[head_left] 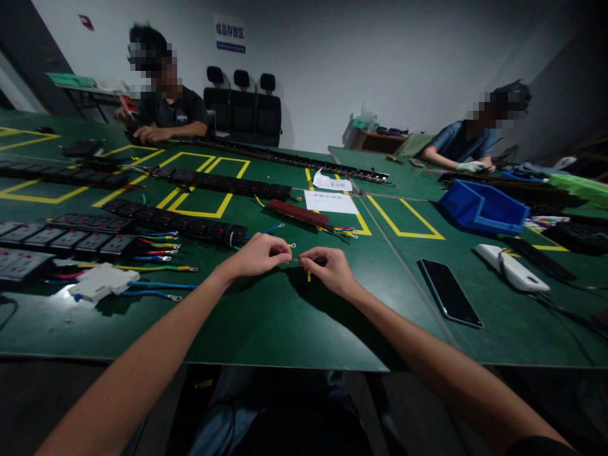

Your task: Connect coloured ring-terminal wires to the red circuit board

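Close together over the front middle of the green table (304, 335), my left hand (259, 255) and my right hand (330, 269) are both closed in a pinch. A tiny piece (295, 258) shows between the two sets of fingertips, too small to name. Below my right fingers a short yellow piece (308, 277) sticks out; its kind is unclear. A ring terminal (293, 246) shows just beyond my left fingertips. Behind my left wrist lies a black socket strip (175, 218) with a blue wire (270, 230) at its end.
More socket strips (71, 240) and a white breaker-like block (102, 282) with blue wires lie left. Paper sheets (331, 202) and a dark red strip (297, 214) are ahead. Rightward are a phone (449, 291), white device (510, 267) and blue bin (482, 206). Two people (166, 107) (468, 142) sit opposite.
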Demonstrator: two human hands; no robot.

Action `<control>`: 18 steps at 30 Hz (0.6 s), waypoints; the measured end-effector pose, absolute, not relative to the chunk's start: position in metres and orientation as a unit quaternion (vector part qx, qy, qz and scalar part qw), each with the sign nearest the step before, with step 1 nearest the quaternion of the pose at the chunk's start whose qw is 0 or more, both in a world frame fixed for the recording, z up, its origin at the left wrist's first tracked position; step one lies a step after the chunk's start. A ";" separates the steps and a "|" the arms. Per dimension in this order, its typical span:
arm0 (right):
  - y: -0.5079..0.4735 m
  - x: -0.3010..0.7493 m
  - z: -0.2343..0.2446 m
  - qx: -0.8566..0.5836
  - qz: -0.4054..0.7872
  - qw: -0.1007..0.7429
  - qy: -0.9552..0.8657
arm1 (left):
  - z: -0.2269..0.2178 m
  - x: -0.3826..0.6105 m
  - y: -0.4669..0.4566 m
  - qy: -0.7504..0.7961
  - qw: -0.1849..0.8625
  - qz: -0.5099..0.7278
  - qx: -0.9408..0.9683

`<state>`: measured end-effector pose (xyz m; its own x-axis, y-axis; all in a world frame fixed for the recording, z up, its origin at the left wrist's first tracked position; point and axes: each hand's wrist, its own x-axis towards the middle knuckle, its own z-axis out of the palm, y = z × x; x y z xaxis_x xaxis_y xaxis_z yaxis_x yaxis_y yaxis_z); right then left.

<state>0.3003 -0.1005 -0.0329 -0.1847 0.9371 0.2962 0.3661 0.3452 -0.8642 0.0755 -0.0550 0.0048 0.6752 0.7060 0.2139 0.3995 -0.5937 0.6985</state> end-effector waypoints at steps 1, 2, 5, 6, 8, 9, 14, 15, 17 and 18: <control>-0.100 0.300 -0.034 -0.470 0.326 0.430 -0.699 | 0.005 0.076 -0.056 0.325 0.312 0.240 0.860; -0.099 0.301 -0.036 -0.471 0.323 0.426 -0.702 | 0.005 0.077 -0.056 0.328 0.309 0.238 0.860; -0.097 0.302 -0.040 -0.469 0.323 0.417 -0.708 | 0.003 0.078 -0.056 0.336 0.308 0.228 0.860; -0.097 0.302 -0.041 -0.469 0.324 0.414 -0.710 | 0.002 0.078 -0.057 0.339 0.309 0.226 0.859; -0.095 0.303 -0.042 -0.470 0.326 0.408 -0.712 | 0.001 0.079 -0.057 0.340 0.310 0.222 0.859; -0.095 0.303 -0.043 -0.471 0.328 0.405 -0.712 | 0.001 0.079 -0.056 0.339 0.310 0.221 0.860; -0.093 0.305 -0.045 -0.467 0.335 0.400 -0.714 | 0.000 0.079 -0.055 0.325 0.306 0.215 0.869; -0.092 0.305 -0.045 -0.467 0.335 0.398 -0.715 | 0.000 0.079 -0.055 0.322 0.304 0.211 0.871; -0.092 0.305 -0.045 -0.469 0.332 0.393 -0.718 | -0.001 0.079 -0.054 0.317 0.299 0.203 0.877; -0.092 0.304 -0.045 -0.471 0.331 0.390 -0.719 | -0.001 0.078 -0.054 0.314 0.297 0.200 0.879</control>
